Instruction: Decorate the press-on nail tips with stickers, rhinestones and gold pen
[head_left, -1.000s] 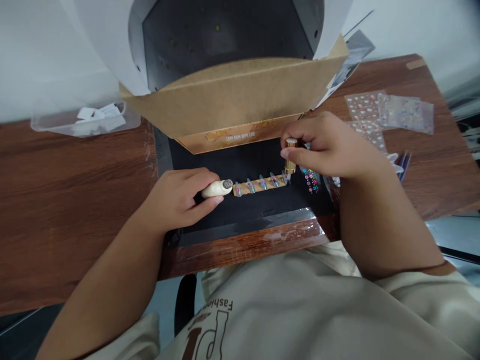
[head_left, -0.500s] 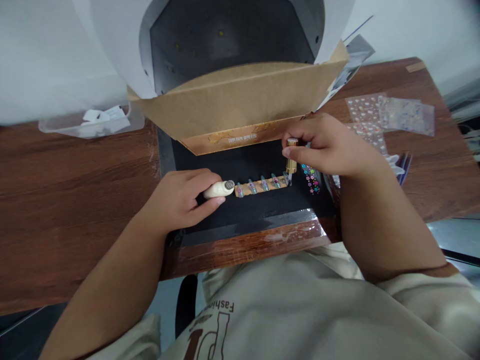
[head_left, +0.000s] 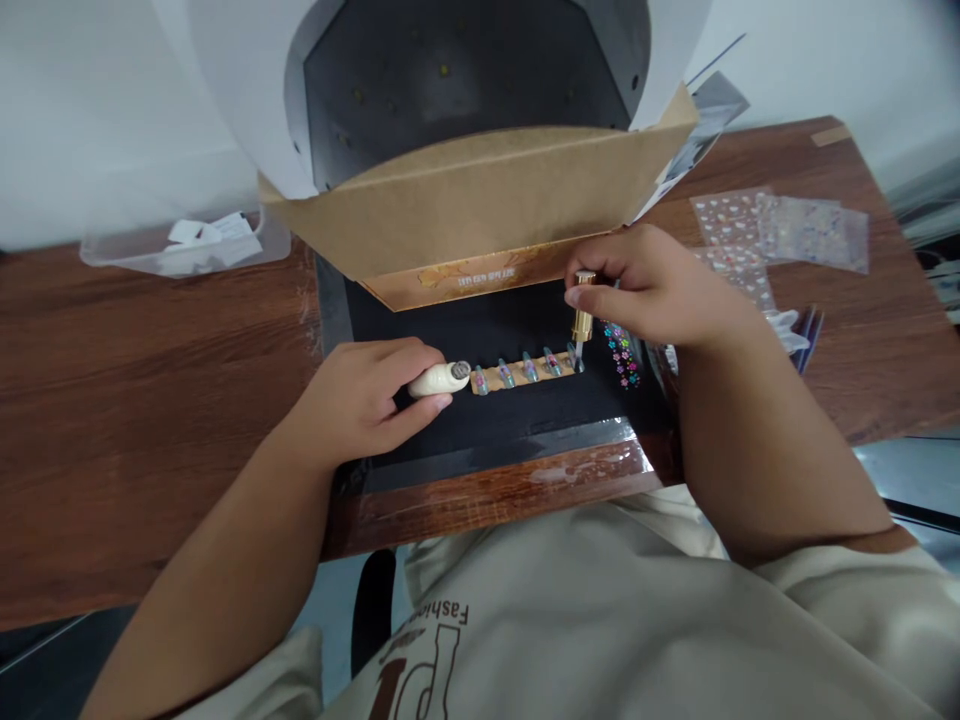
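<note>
A cream-white rounded cylinder point(head_left: 439, 380) with a grey round end is held in my left hand point(head_left: 367, 400), thumb and fingers closed about it. Its grey end lies close to the left end of a tan strip point(head_left: 517, 376). Several glittery bluish false nails point(head_left: 529, 367) sit in a row across that strip. My right hand point(head_left: 637, 280) pinches a nail polish brush point(head_left: 583, 305) by its gold cap, bristles down. The brush tip is at the rightmost false nail point(head_left: 574, 358); whether it touches is too small to tell.
A black mat point(head_left: 457, 430) lies beneath the strip. Behind it, a cardboard box point(head_left: 480, 200) supports a white-rimmed lamp point(head_left: 465, 80). A clear bin point(head_left: 112, 250) stands left. Flower stickers point(head_left: 622, 355) and clear sticker sheets point(head_left: 810, 230) lie right.
The brush in my right hand has shifted slightly at the rightmost false nail, its cap a little higher. My left hand and the strip show almost no movement.
</note>
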